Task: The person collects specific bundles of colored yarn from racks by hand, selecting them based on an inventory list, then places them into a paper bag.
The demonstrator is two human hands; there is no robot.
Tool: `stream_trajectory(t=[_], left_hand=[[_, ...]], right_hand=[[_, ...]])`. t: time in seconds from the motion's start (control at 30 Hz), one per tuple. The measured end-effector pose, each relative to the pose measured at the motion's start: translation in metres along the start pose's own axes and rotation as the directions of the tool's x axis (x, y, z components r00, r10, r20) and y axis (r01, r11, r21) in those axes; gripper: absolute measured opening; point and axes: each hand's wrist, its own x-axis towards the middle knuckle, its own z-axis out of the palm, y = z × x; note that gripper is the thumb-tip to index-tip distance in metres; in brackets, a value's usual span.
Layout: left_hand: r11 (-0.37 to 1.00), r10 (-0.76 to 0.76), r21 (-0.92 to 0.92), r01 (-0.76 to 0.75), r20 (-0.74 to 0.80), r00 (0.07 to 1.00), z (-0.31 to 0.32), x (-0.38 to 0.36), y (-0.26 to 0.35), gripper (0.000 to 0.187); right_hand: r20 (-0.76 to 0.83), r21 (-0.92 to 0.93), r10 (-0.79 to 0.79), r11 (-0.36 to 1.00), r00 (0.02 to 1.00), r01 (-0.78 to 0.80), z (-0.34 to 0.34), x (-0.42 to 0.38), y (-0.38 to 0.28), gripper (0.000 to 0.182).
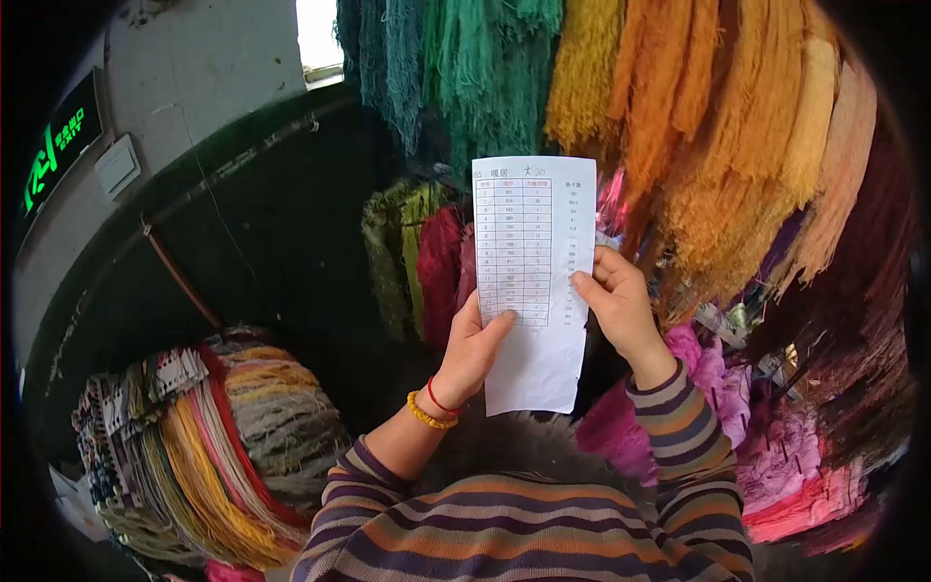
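A white sheet of paper [531, 364] with a printed table of numbers hangs upright between my two hands in front of my chest. My left hand [472, 347] grips its lower left edge, the thumb lying over the front. On the other side my right hand [618, 299] pinches the right edge about halfway up, with its thumb on the printed face. The fingers behind the paper are hidden. A red cord and a yellow band circle my left wrist.
Teal and green yarn hanks [495, 78] hang above, beside orange yarn hanks [747, 126]. At lower left sits a large bundle of mixed yarn [223, 436]. Pink yarn [776, 456] lies at lower right. A lit exit sign [60, 145] is on the left wall.
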Motion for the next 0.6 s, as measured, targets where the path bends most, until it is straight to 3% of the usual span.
stream_trajectory(t=[0.1, 0.17, 0.23, 0.3, 0.37, 0.47, 0.53, 0.6], left_hand=[[0.999, 0.043, 0.010, -0.043, 0.005, 0.999, -0.022, 0.018, 0.006, 0.037], [0.996, 0.053, 0.077, -0.052, -0.015, 0.998, -0.032, 0.026, 0.014, 0.038], [0.997, 0.048, 0.065, -0.046, -0.030, 0.998, -0.042, 0.034, 0.017, 0.042], [0.991, 0.106, 0.089, -0.102, -0.039, 0.994, -0.052, 0.040, 0.020, 0.037], [0.992, 0.086, 0.097, -0.080, -0.061, 0.994, -0.065, 0.045, 0.020, 0.035], [0.994, 0.093, 0.071, -0.088, -0.073, 0.993, -0.079, 0.054, 0.013, 0.035], [0.995, 0.094, 0.046, -0.091, -0.071, 0.993, -0.081, 0.057, 0.012, 0.037], [0.996, 0.068, 0.070, -0.063, -0.074, 0.995, -0.084, 0.058, 0.010, 0.036]], right_hand=[[0.076, -0.236, -0.125, 0.962, 0.989, 0.140, -0.004, 0.024, -0.014, 0.026], [0.006, -0.335, -0.182, 0.926, 0.983, 0.174, -0.002, 0.036, -0.057, 0.027], [0.019, -0.383, -0.330, 0.869, 0.944, 0.312, -0.011, 0.050, -0.099, 0.027], [0.022, -0.508, -0.507, 0.737, 0.861, 0.447, -0.014, 0.063, -0.146, 0.026], [0.087, -0.702, -0.702, 0.460, 0.707, 0.543, -0.023, 0.085, -0.190, 0.025], [0.186, -0.870, -0.867, 0.074, 0.462, 0.488, -0.040, 0.137, -0.260, 0.029], [0.160, -0.942, -0.896, -0.014, 0.413, 0.335, -0.046, 0.175, -0.302, 0.038], [0.135, -0.991, -0.921, -0.119, 0.366, 0.066, -0.060, 0.218, -0.335, 0.057]])
